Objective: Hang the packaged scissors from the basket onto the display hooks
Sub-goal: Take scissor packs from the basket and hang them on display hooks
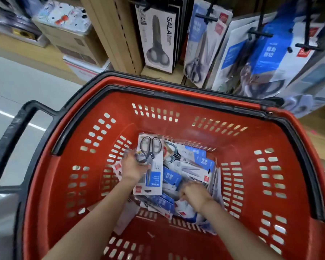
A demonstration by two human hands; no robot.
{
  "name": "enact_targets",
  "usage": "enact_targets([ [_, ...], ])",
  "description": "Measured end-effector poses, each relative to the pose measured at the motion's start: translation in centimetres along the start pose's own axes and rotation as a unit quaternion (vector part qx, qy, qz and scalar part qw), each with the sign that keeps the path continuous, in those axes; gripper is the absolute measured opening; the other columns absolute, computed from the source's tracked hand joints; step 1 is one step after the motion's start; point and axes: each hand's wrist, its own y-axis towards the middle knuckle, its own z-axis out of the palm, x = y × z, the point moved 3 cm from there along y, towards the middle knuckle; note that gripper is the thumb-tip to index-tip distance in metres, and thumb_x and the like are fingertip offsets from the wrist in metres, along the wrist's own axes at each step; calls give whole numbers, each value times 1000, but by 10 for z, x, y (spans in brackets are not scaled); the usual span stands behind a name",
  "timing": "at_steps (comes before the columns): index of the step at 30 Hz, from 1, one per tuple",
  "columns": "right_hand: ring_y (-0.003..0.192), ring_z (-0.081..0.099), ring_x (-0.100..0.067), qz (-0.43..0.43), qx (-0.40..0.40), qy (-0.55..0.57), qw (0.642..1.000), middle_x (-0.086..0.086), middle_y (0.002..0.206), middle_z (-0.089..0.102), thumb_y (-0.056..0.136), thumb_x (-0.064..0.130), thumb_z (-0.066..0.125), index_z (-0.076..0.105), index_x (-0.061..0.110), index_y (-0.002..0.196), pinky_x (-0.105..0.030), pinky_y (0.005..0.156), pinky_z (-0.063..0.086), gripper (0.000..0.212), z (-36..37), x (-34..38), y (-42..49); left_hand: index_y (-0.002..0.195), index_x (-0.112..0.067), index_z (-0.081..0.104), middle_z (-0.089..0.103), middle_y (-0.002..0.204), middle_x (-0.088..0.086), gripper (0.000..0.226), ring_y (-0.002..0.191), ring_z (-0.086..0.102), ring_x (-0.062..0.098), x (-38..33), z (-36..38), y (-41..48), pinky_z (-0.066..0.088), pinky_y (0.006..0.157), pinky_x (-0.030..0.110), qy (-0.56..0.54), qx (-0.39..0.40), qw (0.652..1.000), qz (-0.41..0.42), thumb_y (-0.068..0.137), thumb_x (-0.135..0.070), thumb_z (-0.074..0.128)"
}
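A red basket (176, 113) with black rim and handles fills the lower view. Several packaged scissors (193, 162) with blue and white cards lie in a heap on its floor. My left hand (133, 167) grips one pack of grey-handled scissors (150, 164) by its left edge, the pack lifted above the heap. My right hand (194, 194) reaches down into the heap, fingers curled among the packs; what it holds is hidden. Black display hooks (208, 16) stick out of the wooden rack above, with scissor packs hanging from them.
A boxed pair marked SALA (158, 38) hangs at the rack's left. Blue-carded scissor packs (261, 53) crowd the hooks on the right. Cardboard boxes (68, 36) stand on the floor at upper left beside a pale aisle floor (17, 87).
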Motion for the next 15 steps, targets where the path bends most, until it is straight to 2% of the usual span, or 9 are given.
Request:
enact_targets([
  [2, 111, 52, -16, 1, -22, 17, 1000, 3, 114, 63, 91, 15, 52, 66, 19, 97, -28, 96, 30, 16, -8, -4, 0, 93, -11, 59, 69, 99, 9, 31, 98, 64, 27, -1, 3, 0, 52, 88, 37, -17, 45, 999, -24, 71, -13, 81],
  [4, 103, 56, -17, 16, -78, 81, 994, 2, 108, 64, 92, 11, 48, 63, 17, 96, -26, 90, 35, 17, -25, -7, -3, 93, -10, 58, 67, 91, 4, 23, 94, 63, 23, -7, 4, -4, 50, 88, 33, -49, 50, 997, -34, 77, -11, 75],
  [6, 94, 58, -19, 35, -133, 151, 979, -1, 100, 64, 96, 12, 46, 59, 15, 94, -27, 81, 41, 13, -46, -8, -9, 106, -6, 53, 57, 85, 2, 23, 89, 55, 20, -13, 3, -9, 44, 78, 28, -63, 43, 996, -36, 86, -5, 64],
  [9, 86, 61, -27, 58, -213, 174, 960, -8, 93, 66, 100, 19, 41, 54, 10, 101, -33, 62, 34, 15, -76, -8, -19, 127, -7, 45, 58, 90, 1, 38, 87, 56, 19, -22, -2, -18, 43, 66, 25, -81, 69, 994, -8, 91, -4, 58],
  [12, 80, 61, -34, 73, -294, 213, 929, -13, 88, 67, 100, 19, 40, 51, 10, 101, -37, 61, 35, 14, -105, -6, -34, 127, -10, 48, 64, 101, 7, 39, 97, 61, 25, -23, -8, -23, 52, 77, 33, -109, 116, 987, 5, 91, 3, 53],
  [15, 70, 57, -29, 63, -373, 248, 892, -9, 77, 63, 99, 18, 43, 47, 12, 93, -36, 58, 33, 10, -138, 2, -56, 129, -12, 53, 64, 112, 11, 44, 101, 59, 26, -31, -12, -36, 50, 83, 36, -147, 166, 975, 20, 92, 9, 43],
])
